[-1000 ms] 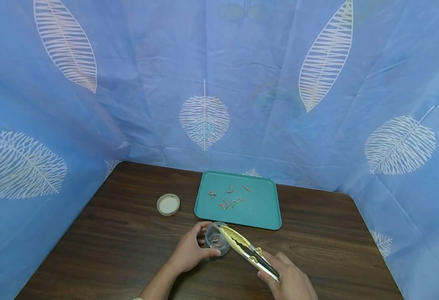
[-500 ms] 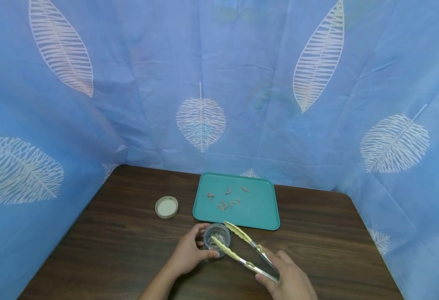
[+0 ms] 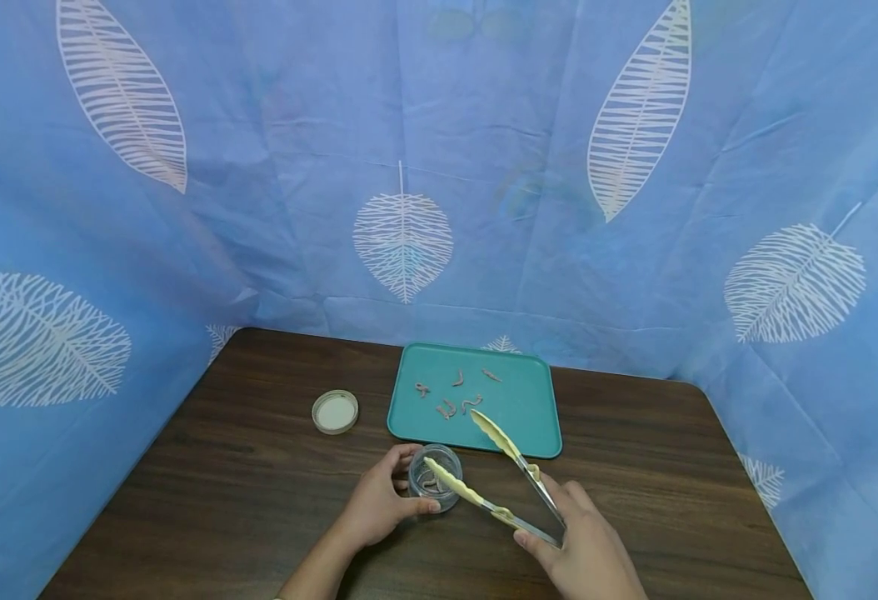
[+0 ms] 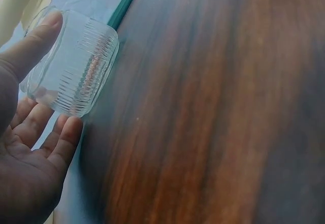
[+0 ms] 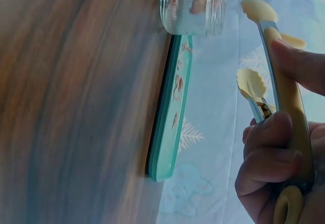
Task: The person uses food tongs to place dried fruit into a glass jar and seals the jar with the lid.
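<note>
Worms (image 3: pixel 450 393) lay on the green tray (image 3: pixel 536 417) behind the glass jar (image 3: pixel 435 478), and some already sat inside the jar. Left of the jar, the left hand (image 3: pixel 379 504) curled its fingers (image 4: pixel 30 49) around it on the counter (image 3: pixel 244 467). Right of the jar, the right hand (image 3: pixel 585 550) gripped the yellow tongs (image 3: pixel 495 475), which were spread wide and empty. Fetching another worm looked like the step, so the tongs needed to close on one.

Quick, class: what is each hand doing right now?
Left hand: holds the small glass jar on the table.
Right hand: grips the yellow tongs, their tips spread apart.
</note>
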`<state>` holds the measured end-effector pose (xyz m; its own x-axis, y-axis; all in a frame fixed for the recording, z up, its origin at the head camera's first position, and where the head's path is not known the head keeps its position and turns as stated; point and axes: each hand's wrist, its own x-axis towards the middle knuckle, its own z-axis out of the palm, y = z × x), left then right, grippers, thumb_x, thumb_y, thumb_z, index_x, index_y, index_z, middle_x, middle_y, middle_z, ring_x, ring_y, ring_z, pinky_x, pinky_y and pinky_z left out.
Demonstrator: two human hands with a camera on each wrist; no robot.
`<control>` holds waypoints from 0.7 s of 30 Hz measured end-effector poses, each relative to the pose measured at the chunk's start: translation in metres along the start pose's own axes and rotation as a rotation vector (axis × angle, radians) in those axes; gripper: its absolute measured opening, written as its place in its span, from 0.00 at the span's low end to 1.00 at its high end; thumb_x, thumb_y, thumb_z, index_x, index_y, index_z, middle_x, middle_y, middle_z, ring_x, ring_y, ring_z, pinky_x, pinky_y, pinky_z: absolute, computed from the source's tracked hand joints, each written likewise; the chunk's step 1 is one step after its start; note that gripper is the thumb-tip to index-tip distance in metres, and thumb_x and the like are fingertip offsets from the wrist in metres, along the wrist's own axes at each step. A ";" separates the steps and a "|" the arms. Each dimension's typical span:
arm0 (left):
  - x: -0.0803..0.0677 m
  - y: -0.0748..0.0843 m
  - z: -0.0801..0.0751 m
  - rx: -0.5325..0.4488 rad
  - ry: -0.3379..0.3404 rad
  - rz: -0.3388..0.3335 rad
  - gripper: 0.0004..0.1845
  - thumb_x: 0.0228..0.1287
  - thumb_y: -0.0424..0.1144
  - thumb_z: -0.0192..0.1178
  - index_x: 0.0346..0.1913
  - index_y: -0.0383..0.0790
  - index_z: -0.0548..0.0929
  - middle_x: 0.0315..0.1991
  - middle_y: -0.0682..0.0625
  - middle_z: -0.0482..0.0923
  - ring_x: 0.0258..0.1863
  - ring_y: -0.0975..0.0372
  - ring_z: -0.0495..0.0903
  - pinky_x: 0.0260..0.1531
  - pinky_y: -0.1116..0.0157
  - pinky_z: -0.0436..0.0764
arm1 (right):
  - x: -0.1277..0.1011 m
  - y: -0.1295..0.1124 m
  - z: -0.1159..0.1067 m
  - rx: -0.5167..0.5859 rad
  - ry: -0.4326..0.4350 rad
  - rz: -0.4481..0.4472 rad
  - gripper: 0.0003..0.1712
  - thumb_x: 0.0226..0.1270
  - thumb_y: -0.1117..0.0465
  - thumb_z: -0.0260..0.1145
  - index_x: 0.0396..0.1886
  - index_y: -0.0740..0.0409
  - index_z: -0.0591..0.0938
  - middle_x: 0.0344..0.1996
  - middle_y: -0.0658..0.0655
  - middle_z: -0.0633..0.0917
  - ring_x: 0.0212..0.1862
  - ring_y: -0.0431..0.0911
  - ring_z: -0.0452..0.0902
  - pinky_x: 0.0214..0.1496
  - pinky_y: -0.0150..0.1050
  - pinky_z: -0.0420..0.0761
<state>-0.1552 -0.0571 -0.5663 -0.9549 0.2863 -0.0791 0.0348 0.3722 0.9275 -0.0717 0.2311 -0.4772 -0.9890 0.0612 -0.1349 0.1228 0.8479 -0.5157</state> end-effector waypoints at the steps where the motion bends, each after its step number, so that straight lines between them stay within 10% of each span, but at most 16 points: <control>1: 0.000 0.000 0.000 -0.002 -0.002 0.000 0.46 0.53 0.49 0.86 0.75 0.49 0.75 0.67 0.42 0.83 0.56 0.54 0.86 0.55 0.53 0.88 | 0.001 0.001 -0.001 0.002 -0.005 0.007 0.52 0.61 0.44 0.84 0.81 0.53 0.73 0.53 0.51 0.80 0.25 0.40 0.64 0.28 0.35 0.68; 8: 0.000 0.000 -0.001 -0.016 -0.013 -0.002 0.46 0.54 0.49 0.86 0.75 0.49 0.75 0.67 0.42 0.83 0.56 0.54 0.85 0.56 0.53 0.87 | 0.010 0.005 -0.003 -0.002 0.010 0.016 0.56 0.60 0.41 0.84 0.83 0.52 0.71 0.49 0.52 0.78 0.26 0.41 0.64 0.30 0.37 0.68; 15: 0.000 0.001 -0.001 -0.017 -0.011 -0.002 0.46 0.54 0.49 0.86 0.75 0.49 0.75 0.67 0.43 0.83 0.57 0.54 0.85 0.56 0.55 0.86 | 0.020 0.009 -0.001 -0.014 0.043 0.011 0.58 0.62 0.39 0.82 0.84 0.58 0.68 0.59 0.59 0.81 0.48 0.50 0.85 0.46 0.55 0.87; 21: 0.000 0.001 0.000 -0.015 -0.009 -0.003 0.46 0.54 0.48 0.86 0.75 0.48 0.75 0.66 0.43 0.83 0.58 0.54 0.85 0.56 0.56 0.87 | 0.029 0.013 0.006 0.014 0.055 0.016 0.57 0.64 0.44 0.82 0.83 0.64 0.67 0.56 0.61 0.81 0.32 0.44 0.70 0.29 0.37 0.71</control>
<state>-0.1556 -0.0571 -0.5650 -0.9522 0.2932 -0.0854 0.0271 0.3596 0.9327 -0.0980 0.2407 -0.4927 -0.9899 0.1036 -0.0971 0.1394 0.8392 -0.5256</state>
